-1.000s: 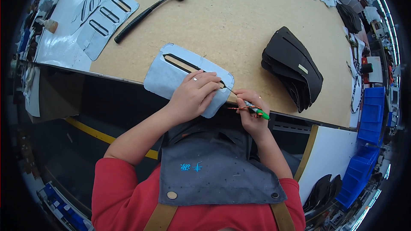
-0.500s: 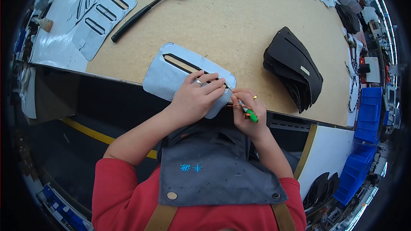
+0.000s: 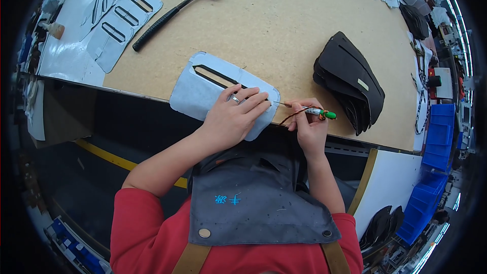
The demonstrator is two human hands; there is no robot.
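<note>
A light grey-blue panel [image 3: 190,90] with a long dark-edged slot lies at the table's near edge, partly overhanging it. My left hand [image 3: 234,110], a ring on one finger, rests flat on the panel with its fingers stretched over the slot's right end. In my right hand [image 3: 310,128] is a thin pen-like tool [image 3: 312,111] with a white body, a green end and reddish-brown cord wound about it. Its slim tip points left and reaches the panel's right edge beside my left fingertips. Whether the tip touches the panel I cannot tell.
A hammer [image 3: 175,12] with a black handle lies beyond the panel. Further left are more slotted grey panels [image 3: 124,25]. A stack of dark brown flap-shaped pieces [image 3: 350,78] stands to the right. Blue bins [image 3: 439,137] and a white board [image 3: 388,187] are at the far right.
My right hand has moved right, and the tool has swung from a steep slant to nearly level, its tip drawn back to the panel's edge. My left hand has stayed in place.
</note>
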